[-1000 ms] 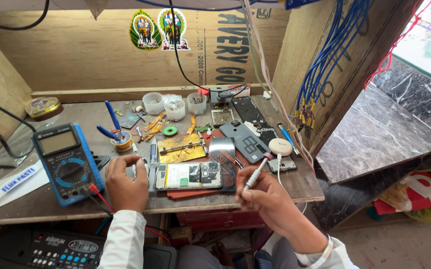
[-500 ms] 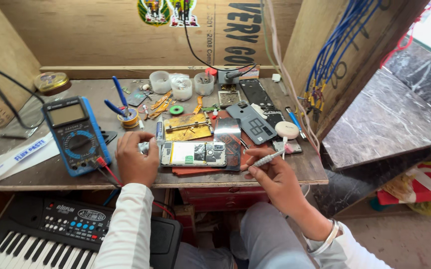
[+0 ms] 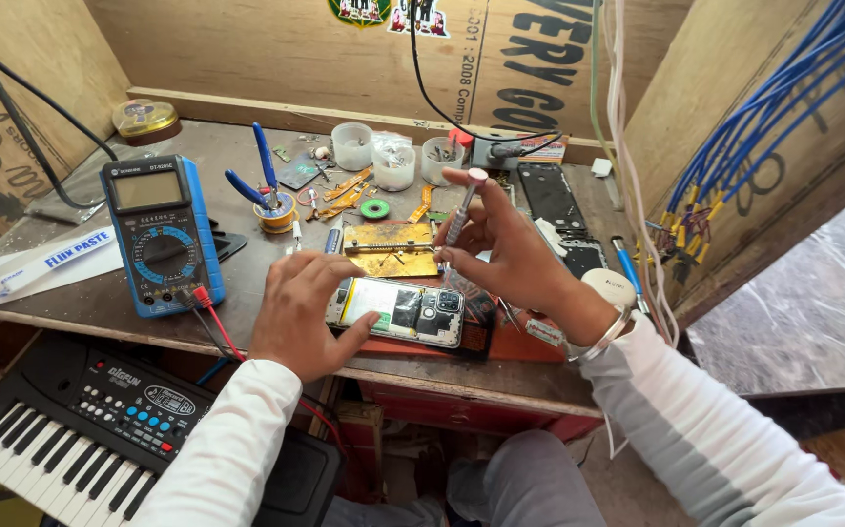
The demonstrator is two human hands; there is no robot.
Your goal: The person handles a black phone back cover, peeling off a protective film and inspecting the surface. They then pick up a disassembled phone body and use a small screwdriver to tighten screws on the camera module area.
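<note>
silver screwdriver [image 3: 463,207] pinched upright in your right hand [image 3: 510,256]; left hand [image 3: 295,314] clamps opened phone [image 3: 398,311] near desk [image 3: 247,307] front edge; keep tip square

At a cluttered wooden surface [image 3: 247,322], the left hand [image 3: 300,312] steadies an opened phone [image 3: 398,312] while the right hand [image 3: 510,249] holds a screwdriver [image 3: 463,205] upright above it, beside a blue multimeter [image 3: 161,234].

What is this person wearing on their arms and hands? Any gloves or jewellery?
No gloves: both the left hand and the right hand are bare. Long white fabric sleeves cover both arms down to the wrists, the right one showing faint grey bands. A silver metal bangle circles the right wrist. No rings are visible.
</note>
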